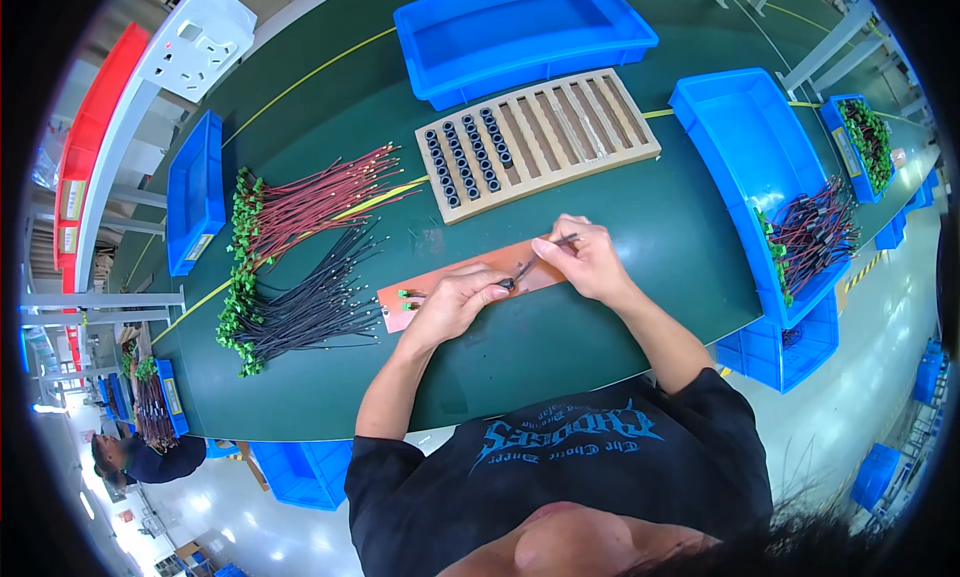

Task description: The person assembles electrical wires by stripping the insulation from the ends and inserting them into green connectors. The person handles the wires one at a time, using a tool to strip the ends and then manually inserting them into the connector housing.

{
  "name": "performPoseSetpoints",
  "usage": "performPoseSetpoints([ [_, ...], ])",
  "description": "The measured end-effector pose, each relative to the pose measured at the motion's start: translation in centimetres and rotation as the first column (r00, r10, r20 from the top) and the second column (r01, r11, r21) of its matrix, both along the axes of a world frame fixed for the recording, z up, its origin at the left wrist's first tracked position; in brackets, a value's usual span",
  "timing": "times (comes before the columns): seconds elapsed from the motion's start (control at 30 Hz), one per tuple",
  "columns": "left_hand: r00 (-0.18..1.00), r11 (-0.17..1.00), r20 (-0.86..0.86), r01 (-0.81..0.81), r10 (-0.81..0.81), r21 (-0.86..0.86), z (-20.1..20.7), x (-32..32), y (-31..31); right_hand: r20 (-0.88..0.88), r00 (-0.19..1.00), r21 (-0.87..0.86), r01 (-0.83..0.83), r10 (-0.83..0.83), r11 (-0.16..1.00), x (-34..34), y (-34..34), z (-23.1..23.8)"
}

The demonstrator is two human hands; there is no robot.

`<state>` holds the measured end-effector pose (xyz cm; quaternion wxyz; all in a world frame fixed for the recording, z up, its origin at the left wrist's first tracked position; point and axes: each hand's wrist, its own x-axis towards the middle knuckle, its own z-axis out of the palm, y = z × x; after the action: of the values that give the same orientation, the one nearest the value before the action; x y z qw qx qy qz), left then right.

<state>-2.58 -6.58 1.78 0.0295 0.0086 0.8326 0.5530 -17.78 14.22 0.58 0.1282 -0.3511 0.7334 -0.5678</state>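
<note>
A small black cylindrical piece (507,284) is clamped in the fingers of your left hand (455,302), a slim dark strand (524,268) in your right hand's (588,261), over an orange-brown rectangular board (398,320) on the green table (690,222).

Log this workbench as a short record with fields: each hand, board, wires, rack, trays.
Left hand: hand pinching a small black piece
Right hand: hand gripping a slim dark stick-like item; exact kind unclear
Board: flat orange-brown strip beneath both hands, on the green tabletop
Wires: red wires and black wires with green connectors, left of the board
Rack: slotted tan rack, black cylindrical parts in its left-hand slots
Trays: large blue plastic tray beyond the rack; another, right, holding wires
</note>
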Motion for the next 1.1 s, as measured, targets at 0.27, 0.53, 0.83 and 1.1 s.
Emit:
performPoseSetpoints([
  [0.27, 0.971, 0.961, -0.072, -0.236, 0.228, -0.141, 3.9, 1.6, -1.4, 0.332, 0.936, -0.359, 0.008, 0.119, 0.933, 0.4, -1.5, 1.3],
  [0.53, 0.956, 0.715, 0.262, -0.272, 0.128, 0.644, 4.5, 2.8, 2.0, 0.42, 0.851, -0.472, -0.092, 0.316, 0.877, -0.2, -5.1, 7.3],
  [0.83, 0.909, 0.534, 0.225, -0.392, 0.351, 0.75, 0.4, -0.5, 3.4, 0.635, 0.7, -0.569, 0.138, 0.327, 0.81, -2.5, -8.8, 6.4],
  [1.1, 0.948, 0.568, 0.162, -0.295, 0.273, 0.768, -1.7, 1.4, 8.1, 0.632, 0.693, -0.502, 0.027, 0.346, 0.864, -1.1, -8.9, 5.9],
])
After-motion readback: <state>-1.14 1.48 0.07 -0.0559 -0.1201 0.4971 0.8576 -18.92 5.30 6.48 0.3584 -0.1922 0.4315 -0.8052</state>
